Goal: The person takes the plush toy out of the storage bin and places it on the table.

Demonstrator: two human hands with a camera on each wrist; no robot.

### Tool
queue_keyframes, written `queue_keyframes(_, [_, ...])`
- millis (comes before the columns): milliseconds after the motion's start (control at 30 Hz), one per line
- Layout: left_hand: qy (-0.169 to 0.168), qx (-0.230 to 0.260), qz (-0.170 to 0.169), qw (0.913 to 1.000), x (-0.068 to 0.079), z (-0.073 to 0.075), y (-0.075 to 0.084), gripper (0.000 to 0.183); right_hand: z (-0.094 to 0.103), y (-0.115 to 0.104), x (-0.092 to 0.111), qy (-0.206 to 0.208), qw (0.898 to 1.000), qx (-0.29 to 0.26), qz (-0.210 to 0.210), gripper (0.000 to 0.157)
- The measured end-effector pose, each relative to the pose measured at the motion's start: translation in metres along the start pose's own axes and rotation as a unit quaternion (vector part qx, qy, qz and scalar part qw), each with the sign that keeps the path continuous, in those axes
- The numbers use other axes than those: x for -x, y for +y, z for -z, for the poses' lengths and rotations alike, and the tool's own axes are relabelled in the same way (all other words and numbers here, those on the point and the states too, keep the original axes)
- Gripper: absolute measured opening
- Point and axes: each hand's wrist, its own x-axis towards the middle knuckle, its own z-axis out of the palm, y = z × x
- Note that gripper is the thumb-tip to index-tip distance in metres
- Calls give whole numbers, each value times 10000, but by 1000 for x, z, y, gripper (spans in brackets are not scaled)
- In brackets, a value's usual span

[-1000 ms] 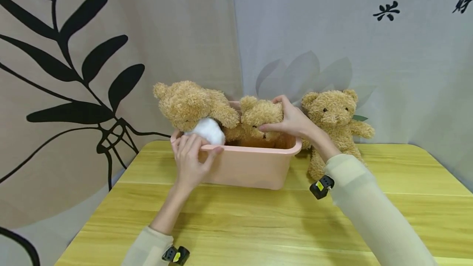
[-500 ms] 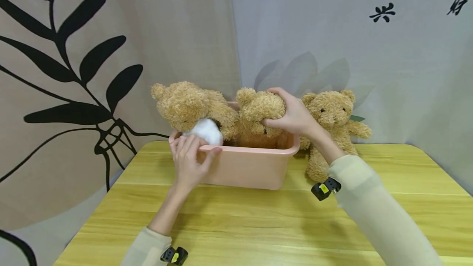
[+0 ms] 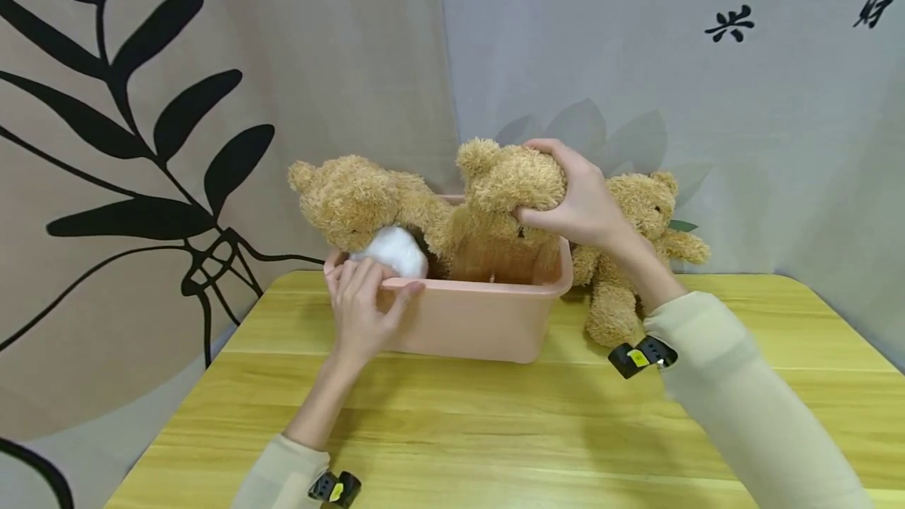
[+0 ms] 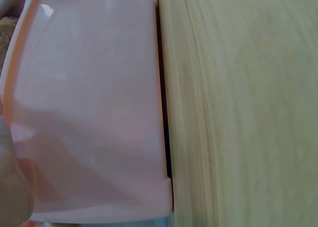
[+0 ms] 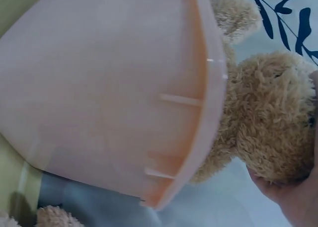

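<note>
A pink plastic bin (image 3: 474,324) stands on the table with two tan teddy bears in it. My left hand (image 3: 364,311) grips its near rim at the left, fingers over the edge and thumb along the outside. Just behind those fingers, one teddy bear (image 3: 353,199) leans over the bin's left end, a white fluffy patch (image 3: 396,251) below its face. My right hand (image 3: 583,199) holds the other teddy bear (image 3: 512,179) by the head, above the right part of the bin. This bear's lower body is inside the bin, hidden by the front wall.
A third teddy bear (image 3: 639,206) sits on the table right of the bin, partly covered by my right forearm. The wooden table (image 3: 495,422) reaches back to a printed cloth (image 3: 353,61) hanging behind everything.
My right hand has risen and shifted slightly right, lifting the teddy bear higher out of the bin. My left hand, the bin and the other bears have stayed in place.
</note>
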Motion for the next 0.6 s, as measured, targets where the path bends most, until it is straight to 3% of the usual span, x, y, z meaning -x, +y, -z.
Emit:
queue_keyframes(367, [-43,17,-28,10000,-1,1,1,60,35,-18,-5,1050,9937,-348,191,80])
queue_keyframes(600, [-46,9,-24,10000,-1,2,0,61,61,-17,-3,1769,9803,-830,274,75])
